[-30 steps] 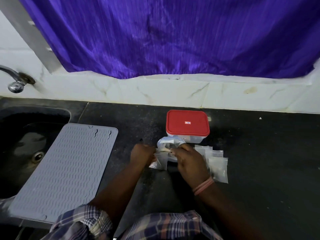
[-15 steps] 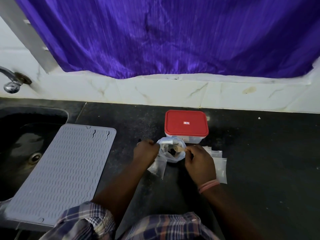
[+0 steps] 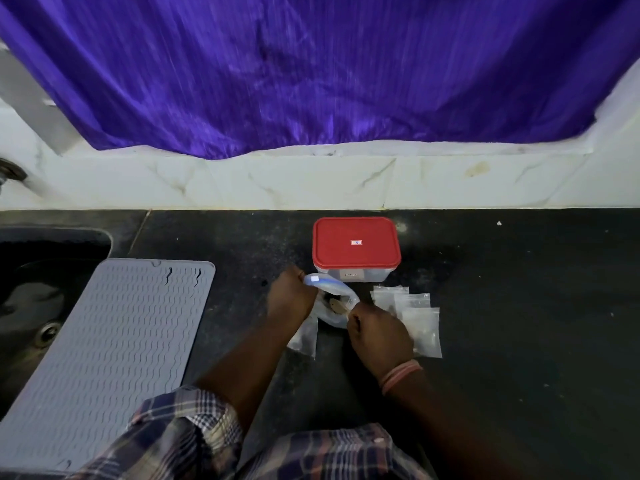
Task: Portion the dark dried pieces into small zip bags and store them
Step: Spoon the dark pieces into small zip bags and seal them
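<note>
On the black stone desk (image 3: 519,306), the left hand (image 3: 291,299) and right hand (image 3: 377,336) pull open a clear plastic bag (image 3: 334,306) holding dark dried pieces (image 3: 330,301), just in front of a red-lidded clear plastic box (image 3: 356,249). Small clear zip bags (image 3: 415,317) lie beside the right hand; a grey ribbed silicone mat (image 3: 114,348) covers part of the sink (image 3: 41,306)

Black counter (image 3: 519,341) bears red-lidded box (image 3: 356,244), zip bags (image 3: 420,327), mat (image 3: 114,348).

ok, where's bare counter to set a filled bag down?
Free: black counter right of the small clear zip bags, and the strip between the grey ribbed mat and left hand. Crowded: in front of the red-lidded plastic box, where both hands hold the open clear bag; right hand.
</note>
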Demonstrator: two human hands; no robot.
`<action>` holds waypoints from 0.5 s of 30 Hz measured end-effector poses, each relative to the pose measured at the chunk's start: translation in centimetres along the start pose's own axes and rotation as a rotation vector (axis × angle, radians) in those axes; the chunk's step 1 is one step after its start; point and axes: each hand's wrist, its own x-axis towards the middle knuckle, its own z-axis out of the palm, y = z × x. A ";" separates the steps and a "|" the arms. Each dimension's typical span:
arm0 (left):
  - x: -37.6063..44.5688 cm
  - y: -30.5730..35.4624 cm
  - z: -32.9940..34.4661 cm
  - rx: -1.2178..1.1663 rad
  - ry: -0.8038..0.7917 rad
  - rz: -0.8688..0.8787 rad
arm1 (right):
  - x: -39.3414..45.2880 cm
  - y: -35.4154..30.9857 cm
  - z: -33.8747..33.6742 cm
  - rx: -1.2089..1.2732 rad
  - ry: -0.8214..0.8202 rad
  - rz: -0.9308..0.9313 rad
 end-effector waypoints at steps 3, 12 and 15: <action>0.3 0.1 0.5 -0.057 -0.039 0.006 | 0.0 -0.6 -0.2 0.035 -0.013 -0.021; 0.2 0.0 0.7 0.026 -0.020 0.125 | 0.9 -0.7 -0.6 -0.063 0.101 -0.085; 0.2 0.1 0.7 0.026 -0.057 0.136 | 0.9 -0.9 -0.6 -0.109 0.040 -0.093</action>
